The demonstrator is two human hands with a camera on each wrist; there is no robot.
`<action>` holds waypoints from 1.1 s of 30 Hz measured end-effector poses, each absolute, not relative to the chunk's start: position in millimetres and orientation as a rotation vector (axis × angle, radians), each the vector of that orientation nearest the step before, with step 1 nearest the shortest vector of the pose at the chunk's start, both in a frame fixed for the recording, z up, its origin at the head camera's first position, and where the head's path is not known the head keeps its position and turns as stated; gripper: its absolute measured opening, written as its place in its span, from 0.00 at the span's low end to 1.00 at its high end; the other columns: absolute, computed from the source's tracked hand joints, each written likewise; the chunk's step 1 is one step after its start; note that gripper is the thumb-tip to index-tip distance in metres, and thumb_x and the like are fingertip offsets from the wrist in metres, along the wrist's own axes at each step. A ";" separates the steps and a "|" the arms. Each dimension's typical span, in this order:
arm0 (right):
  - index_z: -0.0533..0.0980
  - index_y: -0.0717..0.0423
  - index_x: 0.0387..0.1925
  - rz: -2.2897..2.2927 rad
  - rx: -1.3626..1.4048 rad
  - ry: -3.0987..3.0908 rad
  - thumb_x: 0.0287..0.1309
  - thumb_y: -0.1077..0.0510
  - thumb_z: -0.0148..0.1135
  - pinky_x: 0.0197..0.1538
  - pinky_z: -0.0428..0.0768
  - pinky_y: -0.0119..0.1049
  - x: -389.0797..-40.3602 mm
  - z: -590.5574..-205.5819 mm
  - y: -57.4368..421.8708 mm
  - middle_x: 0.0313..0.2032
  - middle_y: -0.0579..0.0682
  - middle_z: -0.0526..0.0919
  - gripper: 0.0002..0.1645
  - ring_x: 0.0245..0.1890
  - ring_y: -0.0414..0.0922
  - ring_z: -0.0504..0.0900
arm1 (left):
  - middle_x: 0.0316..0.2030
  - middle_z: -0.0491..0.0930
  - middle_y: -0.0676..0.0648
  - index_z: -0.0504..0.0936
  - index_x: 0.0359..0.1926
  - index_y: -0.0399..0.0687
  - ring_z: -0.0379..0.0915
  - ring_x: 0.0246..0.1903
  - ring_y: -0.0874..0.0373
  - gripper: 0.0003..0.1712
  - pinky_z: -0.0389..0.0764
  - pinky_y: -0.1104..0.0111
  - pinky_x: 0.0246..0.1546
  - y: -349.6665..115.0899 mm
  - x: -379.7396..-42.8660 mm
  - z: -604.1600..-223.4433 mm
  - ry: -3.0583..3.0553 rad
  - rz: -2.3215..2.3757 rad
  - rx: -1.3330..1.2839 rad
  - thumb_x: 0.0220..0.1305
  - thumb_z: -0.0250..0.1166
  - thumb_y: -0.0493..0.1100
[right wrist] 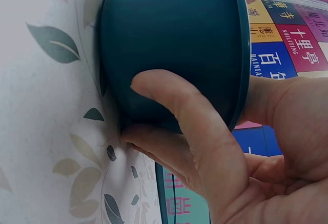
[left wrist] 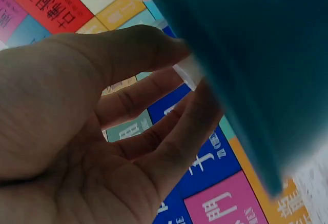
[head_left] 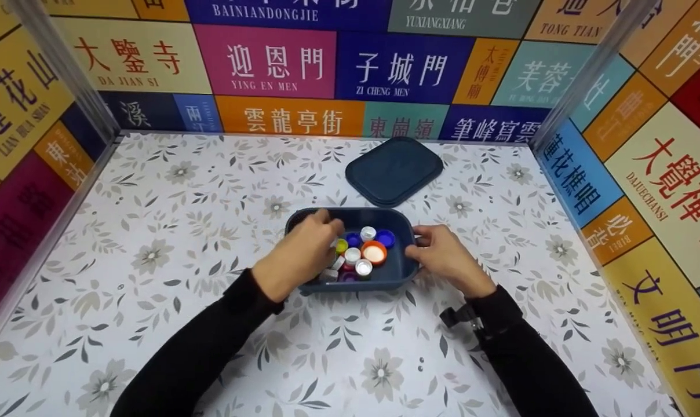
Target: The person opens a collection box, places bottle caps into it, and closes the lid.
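Note:
A dark blue plastic box (head_left: 395,272) stands on the table, holding several small bottle caps of different colours. Among them are an orange cap (head_left: 375,253) with a pale inside, a blue cap (head_left: 386,238) and a white cap (head_left: 364,267). My left hand (head_left: 303,249) reaches into the box's left side, fingers bent downward. In the left wrist view its thumb and fingers pinch a small whitish cap (left wrist: 189,73), partly hidden behind the box wall. My right hand (head_left: 445,255) grips the box's right end, thumb at the rim and fingers along the outer wall.
Behind the box, slightly right, a dark blue lid (head_left: 394,169) lies flat on the floral tablecloth (head_left: 182,278). Panels with colourful sign lettering (head_left: 263,63) enclose the table at the back and both sides.

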State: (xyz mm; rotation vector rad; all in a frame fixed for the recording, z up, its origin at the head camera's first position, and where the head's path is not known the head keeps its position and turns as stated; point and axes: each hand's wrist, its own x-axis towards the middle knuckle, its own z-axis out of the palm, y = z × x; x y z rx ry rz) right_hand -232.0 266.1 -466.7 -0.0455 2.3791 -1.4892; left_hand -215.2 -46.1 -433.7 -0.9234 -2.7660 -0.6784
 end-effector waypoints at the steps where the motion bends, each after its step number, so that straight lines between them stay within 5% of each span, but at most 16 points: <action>1: 0.75 0.67 0.81 -1.489 -0.051 2.381 0.73 0.66 0.63 0.38 0.97 0.36 -232.0 -467.2 265.7 0.66 0.71 0.91 0.37 0.45 0.48 0.96 | 0.45 0.85 0.31 0.89 0.50 0.32 0.91 0.44 0.33 0.13 0.98 0.46 0.44 -43.8 -214.9 -435.4 -2.766 -0.670 -0.932 0.65 0.74 0.24; 19: 0.76 0.67 0.80 -1.483 -0.045 2.392 0.72 0.66 0.63 0.37 0.98 0.41 -231.7 -467.1 264.9 0.66 0.72 0.90 0.37 0.45 0.51 0.96 | 0.46 0.84 0.33 0.89 0.53 0.34 0.88 0.45 0.35 0.13 0.97 0.45 0.45 -34.8 -215.5 -441.9 -2.787 -0.619 -0.957 0.70 0.76 0.30; 33: 0.76 0.70 0.80 -1.493 -0.076 2.418 0.72 0.66 0.64 0.43 0.92 0.26 -230.2 -468.0 265.1 0.65 0.71 0.91 0.37 0.52 0.48 0.94 | 0.48 0.84 0.35 0.90 0.54 0.37 0.86 0.48 0.39 0.13 0.96 0.47 0.46 -62.8 -217.8 -441.6 -2.682 -0.692 -0.902 0.71 0.76 0.33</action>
